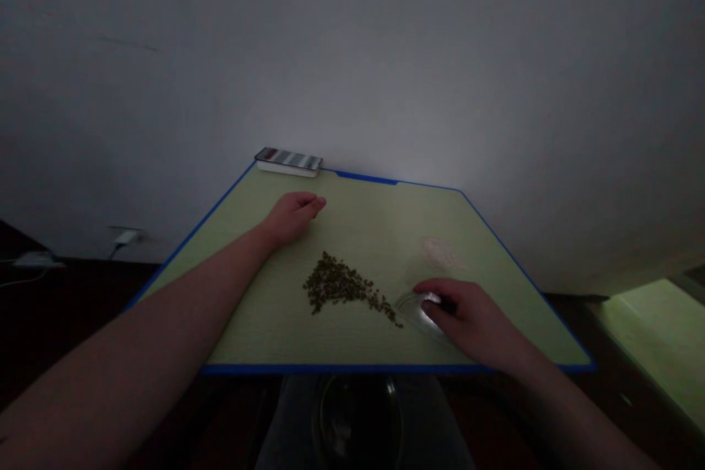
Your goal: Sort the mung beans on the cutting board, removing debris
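Note:
A pile of small dark green beans [337, 285] lies spread on a pale green table with a blue edge [352, 368]. My right hand [468, 319] grips a small clear glass bowl [414, 310], tipped on its side with its mouth toward the trail of beans. My left hand [293, 214] rests on the table farther back, fingers loosely curled together, holding nothing that I can see. A faint patch of pale grains [440, 253] lies behind my right hand.
A flat striped box [288, 161] sits at the table's far left corner against a white wall. A dark round container [358, 418] rests in my lap below the front edge. A second green surface [655, 330] shows at the right. Cables and a plug [125, 237] lie left.

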{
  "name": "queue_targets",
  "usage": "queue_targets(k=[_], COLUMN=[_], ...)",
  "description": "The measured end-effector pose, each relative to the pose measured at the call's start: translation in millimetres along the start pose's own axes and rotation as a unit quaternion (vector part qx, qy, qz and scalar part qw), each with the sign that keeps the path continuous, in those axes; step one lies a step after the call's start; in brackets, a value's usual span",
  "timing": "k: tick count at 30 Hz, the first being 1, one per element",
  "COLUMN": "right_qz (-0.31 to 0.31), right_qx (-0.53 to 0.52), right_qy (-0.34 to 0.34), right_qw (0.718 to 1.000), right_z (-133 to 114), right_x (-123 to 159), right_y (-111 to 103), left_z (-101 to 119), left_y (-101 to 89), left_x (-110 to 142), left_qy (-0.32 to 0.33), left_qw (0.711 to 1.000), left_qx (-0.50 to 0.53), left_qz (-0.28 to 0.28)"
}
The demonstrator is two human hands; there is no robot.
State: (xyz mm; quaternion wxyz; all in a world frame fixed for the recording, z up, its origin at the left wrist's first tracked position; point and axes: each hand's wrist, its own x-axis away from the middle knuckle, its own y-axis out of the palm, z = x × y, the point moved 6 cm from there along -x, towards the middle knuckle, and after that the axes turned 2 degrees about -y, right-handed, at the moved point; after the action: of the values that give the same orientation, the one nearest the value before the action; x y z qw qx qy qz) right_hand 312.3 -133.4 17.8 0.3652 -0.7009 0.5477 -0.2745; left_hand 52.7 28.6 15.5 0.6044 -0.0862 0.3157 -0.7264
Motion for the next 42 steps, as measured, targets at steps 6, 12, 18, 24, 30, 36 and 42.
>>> queue_targets(k=[6,12,18,24,30,36,42], right_qz=[-0.018,-0.021,-0.009,-0.012,-0.014,-0.01,-0.049], right_qx=[-0.007,0.001,0.011,0.018,0.015,0.034,0.043], right_qy=[-0.008,-0.016,-0.025,-0.021,-0.02,-0.04,-0.073], right_qw=[1.0,1.0,1.0,1.0,1.0,0.999,0.995], right_z=[-2.7,-7.9,-13.6,-12.1,-14.2,-23.3,-41.5], right_x=[0.5,-1.3,-3.9,-1.8,-5.7,-14.2,-10.5], right_y=[0.5,4.2,6.2,6.0,8.0,10.8,14.8], left_z=[-2.0,-1.5,-1.0,-2.0,-1.9,-1.9,0.0], left_y=[0.0,0.5,-0.3,-0.4,-0.4,0.1,0.6], left_x=[-0.9,-0.5,-0.6,-1.1,-1.1,-0.7,0.2], left_qy=[0.006,0.004,0.006,0.004,0.006,-0.001,0.006], left_qw=[1.0,1.0,1.0,1.0,1.0,1.0,1.0], left_qx=[0.0,0.003,-0.006,-0.001,-0.005,0.0,0.014], left_qz=[0.006,0.003,0.008,0.009,0.003,0.002,0.002])
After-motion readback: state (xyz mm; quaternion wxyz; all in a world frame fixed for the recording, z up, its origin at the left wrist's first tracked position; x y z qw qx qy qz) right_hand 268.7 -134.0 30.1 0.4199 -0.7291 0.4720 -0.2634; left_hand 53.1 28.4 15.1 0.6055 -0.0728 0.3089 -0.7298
